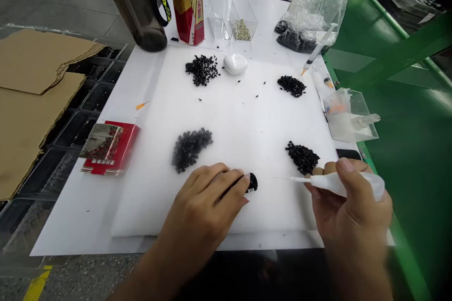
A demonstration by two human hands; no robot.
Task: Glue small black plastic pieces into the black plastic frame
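On the white foam pad (148, 207), my left hand (208, 197) closes its fingers over a small glossy black part (252, 182). Only the part's rounded right end shows; my fingers hide the rest. Held in my right hand (353, 207) is a white squeeze bottle (367, 186), its fine needle tip pointing left toward the black part, with a gap between them. Just beyond that hand lies a pile of small black pieces (302, 157). Farther left, past my left hand, sits another pile of dark square pieces (190, 148).
Two more black piles (202, 69) (291, 85) and a white rounded object (235, 64) lie farther back. A syringe (319, 49) leans against a plastic bag (318, 4). Around them stand a clear box (353, 124), a red packet (129, 143), a dark bottle (134, 4) and a drink carton (188, 4).
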